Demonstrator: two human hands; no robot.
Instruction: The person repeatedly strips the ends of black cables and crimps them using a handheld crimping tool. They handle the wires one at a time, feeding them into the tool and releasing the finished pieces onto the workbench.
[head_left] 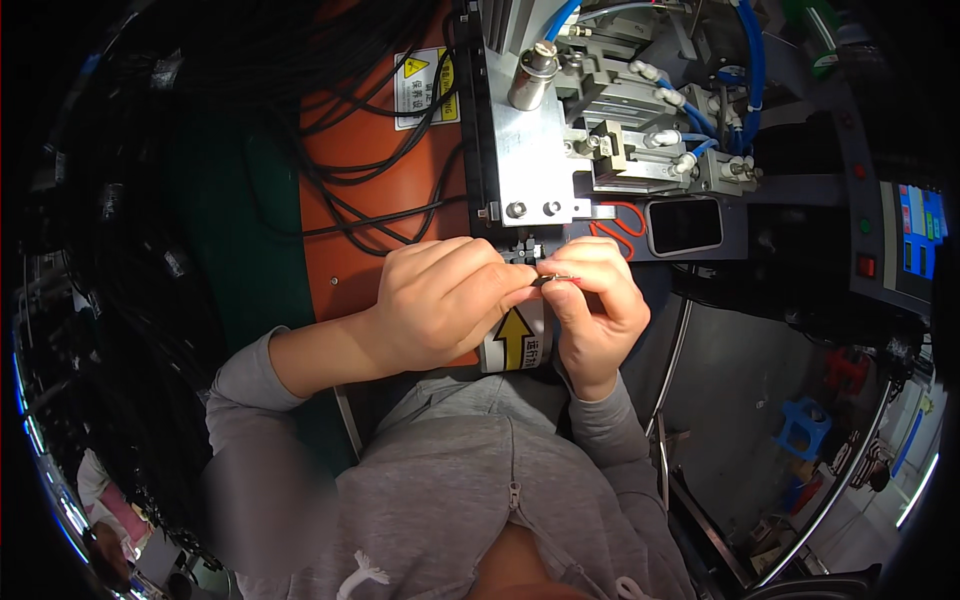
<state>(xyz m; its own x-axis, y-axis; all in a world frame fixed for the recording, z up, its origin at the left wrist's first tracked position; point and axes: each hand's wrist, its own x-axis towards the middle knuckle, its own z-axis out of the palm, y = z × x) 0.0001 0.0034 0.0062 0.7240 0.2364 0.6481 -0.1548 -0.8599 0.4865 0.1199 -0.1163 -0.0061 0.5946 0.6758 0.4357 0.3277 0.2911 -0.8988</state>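
My left hand [445,300] is closed in a pinch, its fingertips meeting those of my right hand [603,305]. Between them is a small cable end [560,279], dark with a bit of red and a pale shiny part; its exact form is too small to make out. My right thumb and index finger grip it from the right side. Just beyond the fingertips sits a small black fixture [524,250] at the front of the machine [530,165]. Whether the cable end touches that fixture cannot be told.
Black cables [350,175] run across the orange bench top [400,290], with a thick bundle at the far left. Right of the machine lie a phone [685,225] and red-handled scissors or pliers [628,225]. Blue air hoses [755,70] and a control screen [920,240] stand farther right.
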